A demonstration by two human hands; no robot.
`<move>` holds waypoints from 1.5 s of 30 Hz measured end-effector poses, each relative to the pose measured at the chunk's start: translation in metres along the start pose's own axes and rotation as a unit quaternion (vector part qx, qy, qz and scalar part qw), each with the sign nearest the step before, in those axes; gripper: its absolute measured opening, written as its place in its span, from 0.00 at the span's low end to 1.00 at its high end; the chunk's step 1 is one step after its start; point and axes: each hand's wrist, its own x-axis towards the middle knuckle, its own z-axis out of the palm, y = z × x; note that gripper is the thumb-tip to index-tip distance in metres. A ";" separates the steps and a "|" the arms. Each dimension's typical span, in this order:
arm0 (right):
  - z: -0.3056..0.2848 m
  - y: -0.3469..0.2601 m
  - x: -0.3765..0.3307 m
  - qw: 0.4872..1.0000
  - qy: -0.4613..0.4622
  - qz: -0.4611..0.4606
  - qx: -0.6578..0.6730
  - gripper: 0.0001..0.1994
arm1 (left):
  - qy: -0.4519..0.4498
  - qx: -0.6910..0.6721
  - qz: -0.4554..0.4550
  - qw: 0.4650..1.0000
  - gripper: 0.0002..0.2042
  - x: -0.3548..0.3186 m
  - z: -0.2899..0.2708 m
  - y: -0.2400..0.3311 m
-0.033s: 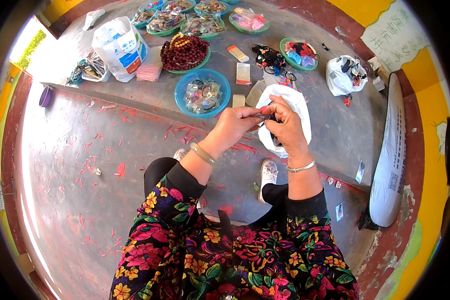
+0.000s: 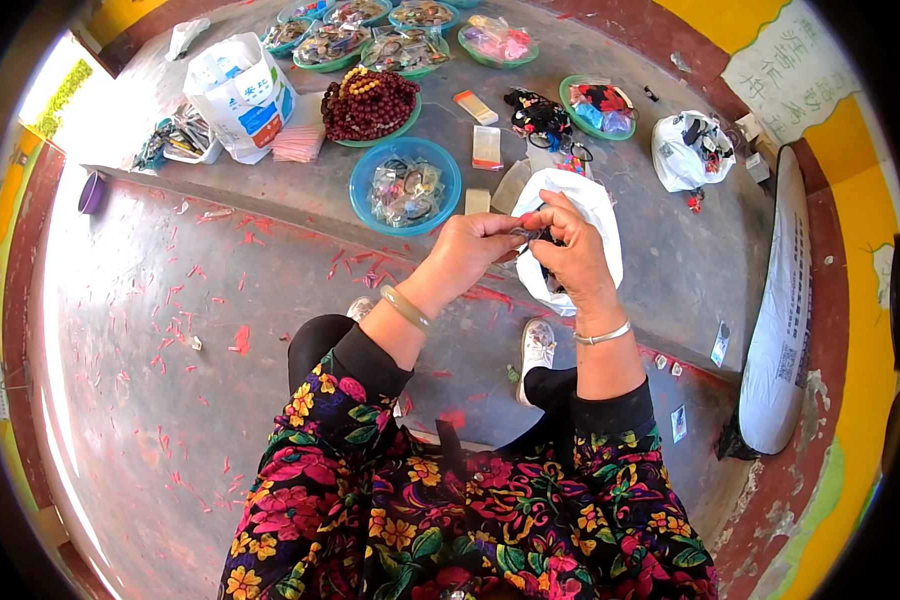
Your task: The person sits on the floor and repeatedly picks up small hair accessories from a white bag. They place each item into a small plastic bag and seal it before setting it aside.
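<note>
My left hand (image 2: 475, 250) and my right hand (image 2: 570, 255) meet in front of me, fingertips pinched together on a small dark item (image 2: 536, 236) that is too small to make out. They are held just above an open white plastic bag (image 2: 595, 200) lying on the grey stone step. A pale green bangle sits on my left wrist and a silver bracelet on my right. My flowered sleeves and dark trousers fill the lower part of the view.
On the step lie a blue bowl of clear packets (image 2: 405, 185), a green bowl of dark red beads (image 2: 370, 105), several green dishes at the back, a white and blue bag (image 2: 240, 90) and a knotted white bag (image 2: 685, 150). A long white sack (image 2: 785, 320) lies at right. Red scraps litter the floor.
</note>
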 end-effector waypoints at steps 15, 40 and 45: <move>-0.010 0.008 -0.002 0.994 -0.091 0.026 -0.045 0.12 | 0.005 0.158 0.055 0.986 0.12 0.002 0.000 -0.007; 0.017 -0.014 -0.004 0.990 0.073 -0.070 -0.101 0.11 | 0.067 -0.028 0.040 0.997 0.11 0.000 0.002 -0.003; 0.016 -0.015 0.000 0.994 0.090 -0.027 0.046 0.12 | 0.087 -0.060 0.047 0.993 0.10 -0.002 0.005 0.000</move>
